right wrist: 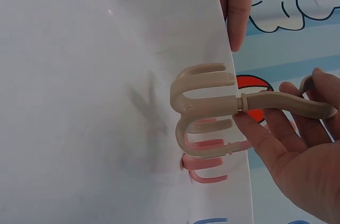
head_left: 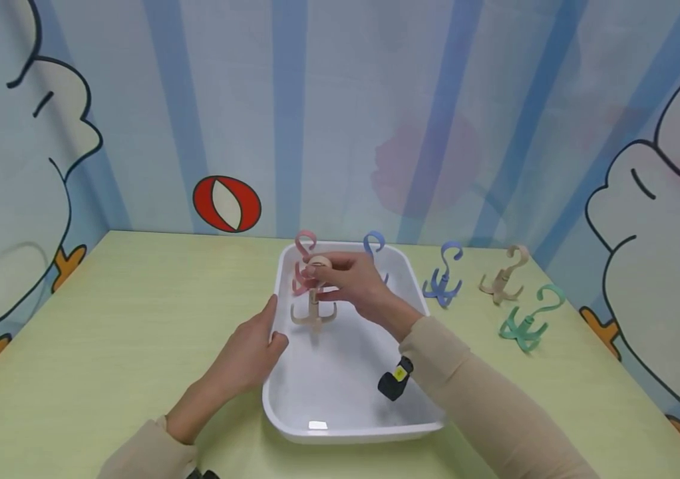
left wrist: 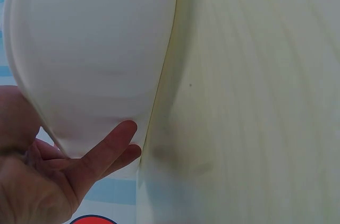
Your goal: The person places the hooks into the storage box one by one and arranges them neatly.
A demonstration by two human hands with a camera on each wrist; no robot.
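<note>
My right hand (head_left: 356,283) holds a beige multi-prong hanger hook (head_left: 314,314) by its curved top, over the far left part of a white plastic tray (head_left: 340,382). In the right wrist view the prongs of this beige hook (right wrist: 208,107) show plainly, above the tray floor. With thumb at the rim and fingers along the outer wall, my left hand (head_left: 250,349) grips the tray's left side. A pink hook (head_left: 305,241) stands in the tray behind the beige one. Beside it in the tray is a blue hook (head_left: 374,238), partly hidden by my right hand.
Right of the tray, on the pale yellow-green table (head_left: 136,319), stand another blue hook (head_left: 443,286), another beige hook (head_left: 502,281) and a green hook (head_left: 524,327). A cartoon-printed cloth backdrop (head_left: 340,133) rises behind the table and at both sides.
</note>
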